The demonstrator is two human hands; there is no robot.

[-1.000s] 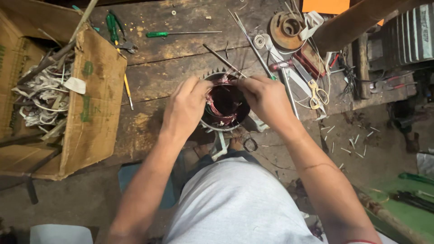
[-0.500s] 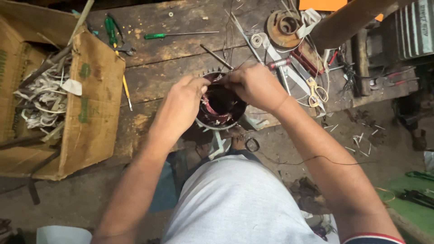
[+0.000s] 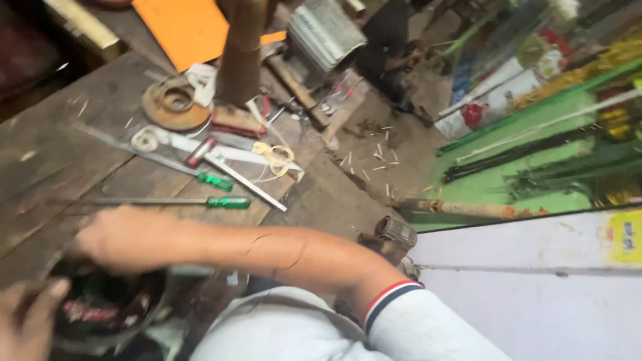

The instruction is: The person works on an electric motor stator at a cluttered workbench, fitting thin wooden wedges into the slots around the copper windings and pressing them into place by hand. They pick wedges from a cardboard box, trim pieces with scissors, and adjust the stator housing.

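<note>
Bending over the wooden counter, the person keeps a round dark motor part pulled in close at the near edge, likely so both hands can reach around it at once. The right hand lies across the part's top rim, fingers curled down over it, though the blur hides whether they pinch anything. The left hand sits at the part's near left side, touching it, fingers loosely bent; its grip I cannot tell either. So the part lies between the two hands, under the right forearm. Two green-handled screwdrivers lie just beyond the right hand, within easy reach, with a rusty disc and a metal ruler farther back.
</note>
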